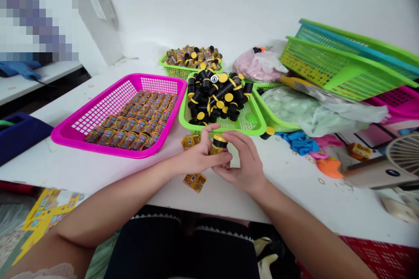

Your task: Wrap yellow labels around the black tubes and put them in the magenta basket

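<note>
Both my hands meet over the white table (81, 168) just in front of the middle green basket. My left hand (199, 154) and my right hand (244, 161) are closed together round one small black tube with a yellow cap (218, 143), which has a yellow printed label round it. Two loose yellow labels lie near my hands, one (190, 141) by my left fingers and one (195, 182) below them. The green basket (252, 126) behind holds a heap of black tubes with yellow caps (218, 96).
A pink basket (98, 113) at left holds rows of labelled tubes. A far green basket (170, 69) holds more labelled ones. Plastic bags (321, 111), stacked empty baskets (343, 65), a small fan (404, 152) and blue and orange scraps crowd the right side.
</note>
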A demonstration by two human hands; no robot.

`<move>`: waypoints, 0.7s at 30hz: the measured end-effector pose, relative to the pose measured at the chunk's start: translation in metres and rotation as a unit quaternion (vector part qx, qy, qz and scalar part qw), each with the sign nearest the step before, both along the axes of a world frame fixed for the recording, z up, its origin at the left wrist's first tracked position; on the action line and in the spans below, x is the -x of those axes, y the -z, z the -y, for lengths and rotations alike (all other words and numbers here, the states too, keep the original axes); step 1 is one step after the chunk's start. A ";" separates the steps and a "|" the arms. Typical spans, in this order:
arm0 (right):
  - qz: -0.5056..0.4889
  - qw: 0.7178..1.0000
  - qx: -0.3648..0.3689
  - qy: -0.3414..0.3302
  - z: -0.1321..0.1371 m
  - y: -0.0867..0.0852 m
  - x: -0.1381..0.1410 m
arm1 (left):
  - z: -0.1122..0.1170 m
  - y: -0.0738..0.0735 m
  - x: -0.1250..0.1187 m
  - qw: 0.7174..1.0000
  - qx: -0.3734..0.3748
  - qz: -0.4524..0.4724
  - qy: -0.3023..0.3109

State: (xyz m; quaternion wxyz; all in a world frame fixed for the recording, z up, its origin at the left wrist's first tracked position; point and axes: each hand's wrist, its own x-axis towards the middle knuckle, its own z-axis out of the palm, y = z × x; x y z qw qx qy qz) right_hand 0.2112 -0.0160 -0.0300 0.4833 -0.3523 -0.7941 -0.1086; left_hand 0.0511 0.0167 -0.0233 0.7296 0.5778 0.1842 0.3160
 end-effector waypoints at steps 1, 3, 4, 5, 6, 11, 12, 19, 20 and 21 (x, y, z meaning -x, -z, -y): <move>0.003 1.000 0.011 -0.009 0.000 0.000 0.000 | 0.000 0.000 0.000 1.000 0.008 0.005 0.004; 0.008 0.999 0.030 -0.038 -0.001 0.001 0.000 | -0.001 -0.001 0.002 1.000 0.019 0.020 0.007; 0.008 0.998 0.035 -0.053 -0.002 0.002 0.000 | -0.001 -0.001 0.003 0.999 0.020 0.024 0.009; 0.006 0.997 0.035 -0.066 -0.002 0.003 0.000 | -0.001 -0.002 0.005 0.999 0.018 0.027 0.014; 0.003 0.997 0.031 -0.075 -0.002 0.004 0.000 | -0.002 -0.003 0.007 0.999 0.013 0.029 0.022; 0.020 0.996 -0.018 -0.086 0.001 0.004 0.000 | 0.000 -0.002 0.010 0.996 -0.033 0.040 0.074; 0.032 0.996 -0.025 -0.082 0.001 0.003 -0.001 | 0.000 -0.001 0.009 0.996 -0.051 0.039 0.070; 0.047 0.987 -0.064 -0.139 -0.003 0.003 -0.004 | 0.002 -0.009 0.011 0.985 -0.167 0.008 0.036; 0.041 0.985 -0.063 -0.154 -0.002 0.003 -0.003 | 0.002 -0.011 0.014 0.984 -0.167 0.000 0.065; 0.036 0.983 -0.062 -0.171 -0.001 0.003 -0.003 | 0.002 -0.012 0.016 0.981 -0.163 -0.006 0.100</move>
